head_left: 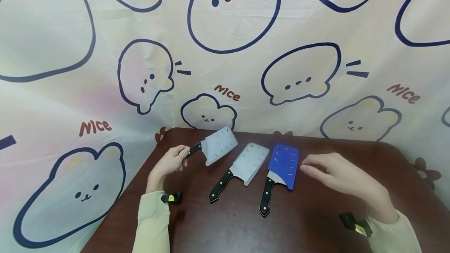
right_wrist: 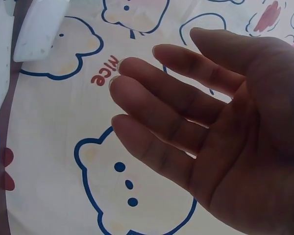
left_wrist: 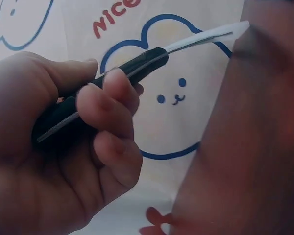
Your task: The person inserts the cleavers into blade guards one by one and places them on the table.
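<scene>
In the head view my left hand [head_left: 172, 162] grips the black handle of a cleaver [left_wrist: 147, 66] whose blade wears a white sheath [head_left: 222, 144]. That cleaver is raised at the table's far left. To its right a second cleaver [head_left: 220, 186] in a white sheath lies with its handle toward me. Beside it lies a third cleaver [head_left: 267, 197], its blade in a blue sheath [head_left: 284, 163]. My right hand [head_left: 337, 173] hovers just right of the blue sheath, fingers loosely bent and holding nothing. The right wrist view shows this hand's [right_wrist: 210, 117] palm with relaxed fingers.
The dark brown table [head_left: 225, 229] has rounded far corners. Behind and beside it hangs a pale cloth [head_left: 246, 73] printed with cartoon bears and flowers. A dark strap with a small device [head_left: 172, 198] sits on the left wrist, another [head_left: 355, 225] on the right.
</scene>
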`<act>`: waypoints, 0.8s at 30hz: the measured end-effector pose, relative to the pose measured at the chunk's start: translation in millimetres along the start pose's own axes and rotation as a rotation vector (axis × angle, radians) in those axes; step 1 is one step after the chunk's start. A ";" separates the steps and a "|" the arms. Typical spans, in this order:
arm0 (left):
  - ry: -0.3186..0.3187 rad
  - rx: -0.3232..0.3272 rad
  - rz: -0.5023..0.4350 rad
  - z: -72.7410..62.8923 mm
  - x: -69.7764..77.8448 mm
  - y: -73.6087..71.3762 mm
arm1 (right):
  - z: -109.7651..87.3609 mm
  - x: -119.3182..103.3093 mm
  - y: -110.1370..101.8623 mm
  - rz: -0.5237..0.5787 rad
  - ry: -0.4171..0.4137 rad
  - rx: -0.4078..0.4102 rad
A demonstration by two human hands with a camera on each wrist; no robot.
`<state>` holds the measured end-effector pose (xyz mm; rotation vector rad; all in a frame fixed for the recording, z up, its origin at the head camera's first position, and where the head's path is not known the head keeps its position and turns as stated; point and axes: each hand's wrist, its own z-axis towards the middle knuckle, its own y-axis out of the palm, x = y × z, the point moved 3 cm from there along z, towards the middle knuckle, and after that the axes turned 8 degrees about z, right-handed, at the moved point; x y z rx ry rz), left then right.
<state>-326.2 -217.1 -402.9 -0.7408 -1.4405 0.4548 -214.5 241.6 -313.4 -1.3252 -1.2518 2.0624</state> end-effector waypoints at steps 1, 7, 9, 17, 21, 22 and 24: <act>-0.005 0.001 -0.008 1.0 -2.1 1.0 | 0.4 0.7 0.1 0.002 0.004 -0.003; -0.065 -0.012 0.070 6.5 -11.6 10.7 | 3.7 7.2 1.3 0.013 0.008 -0.035; -0.094 -0.048 0.133 7.1 -13.7 15.9 | 4.5 10.2 1.7 0.012 0.015 -0.046; -0.119 -0.166 0.324 4.4 -15.9 29.9 | 5.7 17.4 4.4 0.002 0.054 -0.069; -0.122 -0.144 0.411 2.0 -10.6 25.2 | 7.7 17.6 4.9 0.002 0.047 -0.073; -0.121 -0.140 0.432 1.2 -8.7 23.5 | 8.5 17.7 5.4 0.004 0.039 -0.075; -0.112 -0.132 0.459 -1.2 -2.9 20.8 | 10.3 17.9 7.4 0.015 0.026 -0.084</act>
